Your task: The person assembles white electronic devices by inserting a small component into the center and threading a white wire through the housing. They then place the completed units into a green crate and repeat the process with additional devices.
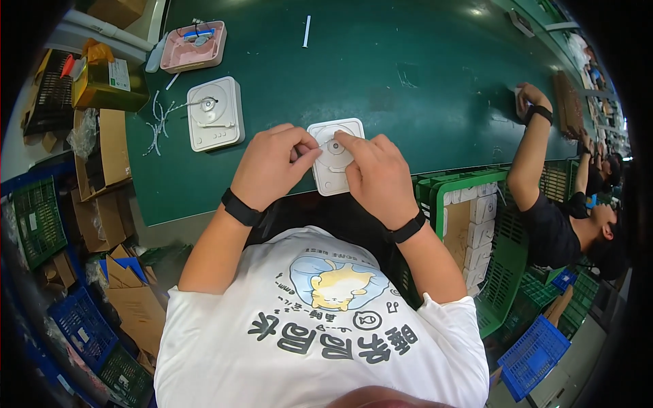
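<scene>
In front of me on the green table lies a small white device shaped like a record player (331, 178), with a round disc and a hub on its top. My left hand (275, 163) is at its left edge, thumb and forefinger pinched together; what they hold is too small to make out. My right hand (381, 173) rests on the device, forefinger on the disc beside the hub and thumb at the right side, gripping it. A second white record-player-shaped device (216, 132) lies to the left, with a pale twisted cord (160, 124) running out from its hub.
A pink open casing (194, 46) with wiring stands at the far left, and a thin white strip (307, 31) lies farther back. A yellow-green can (112, 85) stands by the left edge. A green crate (503, 272) of white boxes sits right; beyond it a person's arm (527, 153) reaches over the table.
</scene>
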Tool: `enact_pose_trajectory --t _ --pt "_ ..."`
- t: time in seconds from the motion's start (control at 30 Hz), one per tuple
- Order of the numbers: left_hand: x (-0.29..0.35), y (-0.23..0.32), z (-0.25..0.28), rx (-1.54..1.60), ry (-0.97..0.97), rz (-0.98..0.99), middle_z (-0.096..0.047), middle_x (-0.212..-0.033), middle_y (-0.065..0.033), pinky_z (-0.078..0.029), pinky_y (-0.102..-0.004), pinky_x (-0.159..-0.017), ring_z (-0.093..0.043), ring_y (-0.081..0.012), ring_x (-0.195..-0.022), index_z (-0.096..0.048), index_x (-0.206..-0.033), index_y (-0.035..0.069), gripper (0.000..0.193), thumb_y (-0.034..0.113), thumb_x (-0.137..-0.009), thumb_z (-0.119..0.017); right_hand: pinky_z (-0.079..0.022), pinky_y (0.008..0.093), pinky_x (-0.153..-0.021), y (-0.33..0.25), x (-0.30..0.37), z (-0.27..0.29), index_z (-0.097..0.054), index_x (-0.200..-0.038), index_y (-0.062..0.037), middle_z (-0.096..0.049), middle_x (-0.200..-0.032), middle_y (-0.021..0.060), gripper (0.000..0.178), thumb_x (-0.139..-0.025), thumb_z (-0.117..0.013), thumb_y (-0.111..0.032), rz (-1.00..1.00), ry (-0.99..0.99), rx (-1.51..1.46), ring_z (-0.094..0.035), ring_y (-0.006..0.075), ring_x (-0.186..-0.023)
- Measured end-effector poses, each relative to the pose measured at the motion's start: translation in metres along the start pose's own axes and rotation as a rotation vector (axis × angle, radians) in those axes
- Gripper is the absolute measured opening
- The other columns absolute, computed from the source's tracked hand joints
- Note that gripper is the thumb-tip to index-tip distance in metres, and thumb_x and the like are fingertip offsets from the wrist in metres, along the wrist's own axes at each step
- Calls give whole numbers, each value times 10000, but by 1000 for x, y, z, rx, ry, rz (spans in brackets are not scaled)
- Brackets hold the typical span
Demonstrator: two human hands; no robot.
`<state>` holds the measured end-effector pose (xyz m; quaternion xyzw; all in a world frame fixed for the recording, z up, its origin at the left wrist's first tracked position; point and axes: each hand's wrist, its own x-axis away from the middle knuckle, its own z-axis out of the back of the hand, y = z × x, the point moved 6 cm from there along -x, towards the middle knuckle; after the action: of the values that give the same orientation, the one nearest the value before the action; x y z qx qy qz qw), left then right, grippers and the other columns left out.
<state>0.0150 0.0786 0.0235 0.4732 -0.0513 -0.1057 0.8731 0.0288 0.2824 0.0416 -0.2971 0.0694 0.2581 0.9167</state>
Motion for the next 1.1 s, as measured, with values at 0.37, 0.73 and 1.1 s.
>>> enact_pose_trajectory --t 0.37,0.73,1.1 --pt "20 -10 -19 220 -59 128 -789 -1041 -81 -583 -346 -755 -715 -198 -827 -826 -1132 41 223 129 -944 -906 -602 457 -913 -5 -5 -11 -815 -1362 -61 -761 -1269 74 534 -853 -720 71 65 -40 63 -692 320 -1021" --pt "41 0 -43 -114 114 -271 -707 -1566 -137 -430 -536 -1285 -507 -369 -1627 -505 -1680 85 1078 258 -754 -1029 -580 467 -937 -4 -7 -9 -826 -1162 -57 -725 -1210 110 282 -882 -797 -58 -89 -40 -132 -681 339 -1064" --pt "39 -4 -39 -117 115 -338 -656 -1667 -164 -529 -525 -1207 -531 -358 -1613 -504 -1689 82 1105 272 -749 -1053 -544 465 -1063 6 1 -16 -837 -941 -71 -712 -1364 128 170 -818 -922 -150 -238 45 -227 -629 365 -1238"
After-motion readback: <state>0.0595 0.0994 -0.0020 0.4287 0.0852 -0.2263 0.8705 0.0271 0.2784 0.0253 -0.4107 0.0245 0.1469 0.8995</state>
